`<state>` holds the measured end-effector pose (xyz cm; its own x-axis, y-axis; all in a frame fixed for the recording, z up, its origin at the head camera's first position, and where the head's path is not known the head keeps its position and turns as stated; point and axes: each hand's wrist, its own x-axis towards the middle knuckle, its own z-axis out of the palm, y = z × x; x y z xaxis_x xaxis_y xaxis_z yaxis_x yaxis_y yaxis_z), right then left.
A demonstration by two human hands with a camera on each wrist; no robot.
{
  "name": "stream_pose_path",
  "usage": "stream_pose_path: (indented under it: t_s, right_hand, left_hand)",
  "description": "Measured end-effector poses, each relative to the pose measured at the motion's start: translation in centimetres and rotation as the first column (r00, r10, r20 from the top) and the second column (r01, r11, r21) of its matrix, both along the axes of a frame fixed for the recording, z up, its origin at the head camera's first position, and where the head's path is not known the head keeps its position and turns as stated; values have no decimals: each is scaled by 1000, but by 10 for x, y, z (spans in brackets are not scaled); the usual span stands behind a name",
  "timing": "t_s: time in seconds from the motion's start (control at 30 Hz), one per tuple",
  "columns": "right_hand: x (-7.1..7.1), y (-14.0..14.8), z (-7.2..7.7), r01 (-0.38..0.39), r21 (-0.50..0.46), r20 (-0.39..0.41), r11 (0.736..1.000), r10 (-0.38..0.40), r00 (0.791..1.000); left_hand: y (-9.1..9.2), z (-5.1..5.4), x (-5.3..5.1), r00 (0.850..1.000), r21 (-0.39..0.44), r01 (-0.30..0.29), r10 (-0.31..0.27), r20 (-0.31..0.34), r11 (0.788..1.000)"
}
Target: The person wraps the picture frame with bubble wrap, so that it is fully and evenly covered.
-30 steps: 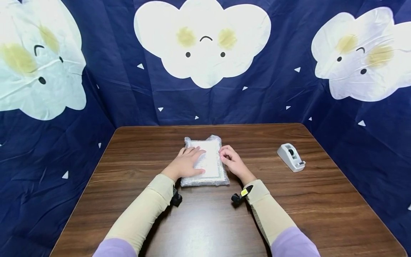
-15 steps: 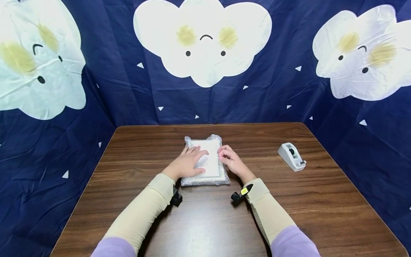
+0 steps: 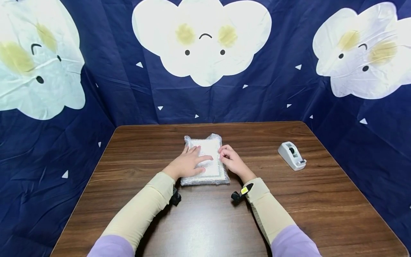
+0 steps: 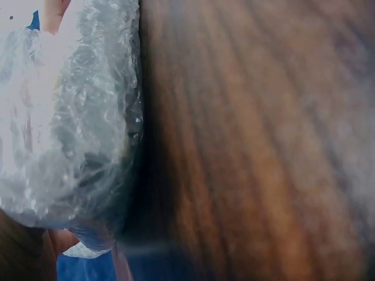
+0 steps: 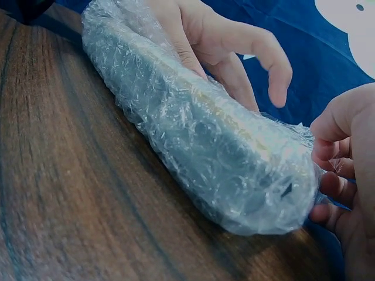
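Note:
A flat rectangular package in clear bubble wrap [image 3: 205, 180] lies on the table, with a white panel [image 3: 212, 167] showing through its top. My left hand [image 3: 186, 166] rests on the top at the left with fingers spread. At the right edge, my right hand [image 3: 233, 162] has its fingers curled. In the right wrist view its thumb and fingertips [image 5: 324, 126] pinch the clear wrap at the package's end. The left wrist view shows the wrapped side [image 4: 96, 129] close up; most of the left hand is hidden there.
A white tape dispenser [image 3: 291, 156] stands at the right of the brown wooden table [image 3: 141, 142]. Dark blue fabric [image 3: 128, 96] with white clouds hangs behind and at both sides. A small camera [image 3: 236, 196] sits on the right wrist.
My left index finger has stretched out to the right across the top of the package. The right hand and the package stay almost in place.

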<state>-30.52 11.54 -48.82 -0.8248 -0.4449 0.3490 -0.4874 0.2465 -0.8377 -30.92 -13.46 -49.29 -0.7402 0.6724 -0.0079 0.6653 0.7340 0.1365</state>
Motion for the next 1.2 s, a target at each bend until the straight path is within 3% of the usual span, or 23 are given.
stream_pose_path:
  t_s: [0.07,0.33,0.57,0.67,0.8,0.93,1.03,1.2]
  right_hand:
    - [-1,0,-2,3,6,-5,1000,-3,1000]
    - [-23,2,-35,57,34,-73,998,-54,996]
    - [-29,7,-41,102,110,-211,989,-77,974]
    - [-30,10,-42,162,191,-246,968,-112,963]
    - [-26,12,-40,236,309,-228,921,-169,959]
    - [-25,15,-39,262,350,-208,899,-198,958]
    - [-26,20,-41,254,335,-176,907,-204,963]
    - [-25,28,-42,177,267,-144,947,-142,979]
  left_hand:
    - [0,1,0,1000,-3,9,-9,2,1000]
    - [0,2,0,1000,-34,14,-14,0,999]
    - [1,2,-2,1000,-56,6,-6,1,998]
    - [1,4,-1,1000,-64,7,-7,9,998]
    - [2,6,1,1000,-72,15,-15,10,997]
    - [2,9,2,1000,-73,19,-18,10,997]
    - [2,10,3,1000,-67,21,-21,8,998]
    - [2,8,3,1000,-73,12,-10,17,997]
